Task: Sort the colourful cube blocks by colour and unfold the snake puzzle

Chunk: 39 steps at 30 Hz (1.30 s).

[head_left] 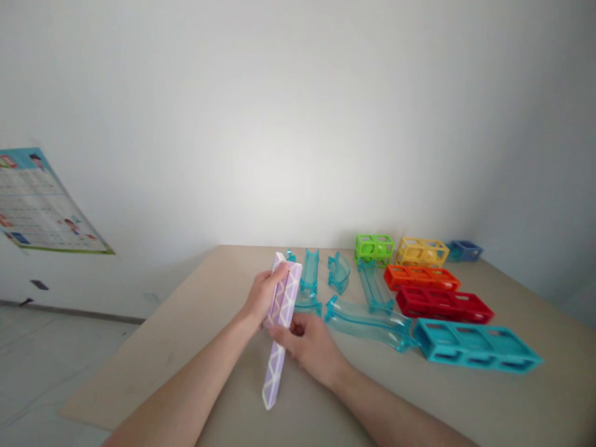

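Over the near part of the tabletop (153, 372), a lavender bar (274, 369) patterned with white zigzags sits directly between the two hands, both of which have hold of it. Its long axis points away from the body, the far end leaning slightly right, the near end coming back toward the wearer. The left hand (261, 298) is closed about the far portion, thumb laid along the upper face; the right hand (316, 347) is closer to the near end, thumb and curled fingers closed in a pinch from the right side around mid-length. Whether the bar is one piece or two laid together, I cannot tell. Beyond and to the right of the right hand lie a clear blue wavy track (367, 323) and a turquoise frame block (477, 346).
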Tool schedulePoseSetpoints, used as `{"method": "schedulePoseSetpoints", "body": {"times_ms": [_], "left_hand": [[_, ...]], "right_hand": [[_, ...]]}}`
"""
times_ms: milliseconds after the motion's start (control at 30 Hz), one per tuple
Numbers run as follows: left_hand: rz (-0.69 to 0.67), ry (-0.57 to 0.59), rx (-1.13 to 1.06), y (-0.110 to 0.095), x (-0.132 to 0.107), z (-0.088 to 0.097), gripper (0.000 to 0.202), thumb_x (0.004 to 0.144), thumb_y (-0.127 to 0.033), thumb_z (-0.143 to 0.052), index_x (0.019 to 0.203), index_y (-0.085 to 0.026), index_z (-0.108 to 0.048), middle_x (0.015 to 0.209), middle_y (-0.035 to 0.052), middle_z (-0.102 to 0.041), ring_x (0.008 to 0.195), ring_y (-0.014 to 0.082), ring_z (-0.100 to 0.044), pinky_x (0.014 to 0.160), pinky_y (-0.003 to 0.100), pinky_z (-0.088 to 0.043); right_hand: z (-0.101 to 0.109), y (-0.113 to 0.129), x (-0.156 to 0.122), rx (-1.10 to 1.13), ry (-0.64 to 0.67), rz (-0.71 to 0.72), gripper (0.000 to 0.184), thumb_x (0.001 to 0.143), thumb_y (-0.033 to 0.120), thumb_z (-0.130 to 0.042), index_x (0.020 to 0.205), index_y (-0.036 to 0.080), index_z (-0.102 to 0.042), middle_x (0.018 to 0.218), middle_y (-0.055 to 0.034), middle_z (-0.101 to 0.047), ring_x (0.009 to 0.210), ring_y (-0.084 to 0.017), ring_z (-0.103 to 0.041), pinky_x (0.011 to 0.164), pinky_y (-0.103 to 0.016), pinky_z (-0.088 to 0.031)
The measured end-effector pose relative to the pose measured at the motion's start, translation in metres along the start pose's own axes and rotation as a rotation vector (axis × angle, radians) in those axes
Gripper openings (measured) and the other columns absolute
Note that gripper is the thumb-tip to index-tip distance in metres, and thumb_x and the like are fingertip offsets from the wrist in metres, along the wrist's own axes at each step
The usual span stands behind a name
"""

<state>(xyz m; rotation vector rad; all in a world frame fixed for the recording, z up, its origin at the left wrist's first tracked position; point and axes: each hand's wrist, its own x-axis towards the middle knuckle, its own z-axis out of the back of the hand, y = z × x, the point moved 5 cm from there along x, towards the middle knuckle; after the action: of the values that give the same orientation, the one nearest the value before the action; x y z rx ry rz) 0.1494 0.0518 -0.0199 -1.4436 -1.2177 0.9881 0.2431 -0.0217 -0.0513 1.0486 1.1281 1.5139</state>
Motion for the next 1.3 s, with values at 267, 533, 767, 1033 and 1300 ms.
{"method": "schedulePoseSetpoints", "body": {"times_ms": [267,533,767,1033,1300], "left_hand": [[0.162,0.009,-0.29,0.0,0.001,0.004,0.042,0.072,-0.054,-0.065,0.072,-0.012,-0.063,0.055,0.0021,-0.061,0.045,0.0142,-0.056,0.045,0.024,-0.042],[0.233,0.579,-0.504,-0.008,-0.018,-0.026,0.049,0.081,-0.057,-0.051,0.093,-0.011,-0.063,0.059,0.0033,-0.058,0.044,0.0149,-0.053,0.046,0.028,-0.046],[0.257,0.412,-0.467,-0.009,-0.017,-0.02,0.037,0.083,-0.05,-0.052,0.08,-0.013,-0.059,0.057,0.0028,-0.056,0.042,0.0139,-0.05,0.042,0.026,-0.043],[0.235,0.196,-0.488,-0.014,-0.016,-0.017,0.036,0.084,-0.047,-0.051,0.075,-0.014,-0.059,0.054,0.0011,-0.053,0.042,0.0129,-0.049,0.044,0.027,-0.043],[0.374,0.376,-0.608,-0.015,-0.02,-0.02,0.046,0.088,-0.054,-0.043,0.078,-0.011,-0.06,0.057,0.001,-0.053,0.044,0.0106,-0.05,0.056,0.03,-0.051]], "right_hand": [[-0.004,-0.003,-0.003,-0.123,0.07,0.044,0.038,0.087,0.045,-0.05,0.062,0.017,-0.05,0.056,0.0039,-0.04,0.053,-0.009,-0.036,0.048,-0.023,-0.025],[-0.016,-0.011,-0.004,0.243,0.257,-0.065,0.045,0.083,0.056,-0.05,0.063,0.016,-0.053,0.043,0.0045,-0.043,0.037,-0.008,-0.037,0.038,-0.021,-0.024],[-0.012,-0.003,-0.002,0.241,0.201,-0.084,0.043,0.08,0.054,-0.054,0.06,0.016,-0.055,0.05,0.0004,-0.053,0.038,-0.008,-0.037,0.039,-0.022,-0.024],[0.003,0.004,-0.001,-0.053,0.024,-0.009,0.035,0.084,0.041,-0.052,0.059,0.017,-0.052,0.053,0.0009,-0.05,0.05,-0.011,-0.043,0.048,-0.023,-0.027],[0.013,0.027,-0.011,-0.572,-0.222,0.199,0.032,0.083,0.042,-0.057,0.062,0.018,-0.057,0.058,-0.0002,-0.057,0.051,-0.011,-0.044,0.052,-0.026,-0.024]]}}
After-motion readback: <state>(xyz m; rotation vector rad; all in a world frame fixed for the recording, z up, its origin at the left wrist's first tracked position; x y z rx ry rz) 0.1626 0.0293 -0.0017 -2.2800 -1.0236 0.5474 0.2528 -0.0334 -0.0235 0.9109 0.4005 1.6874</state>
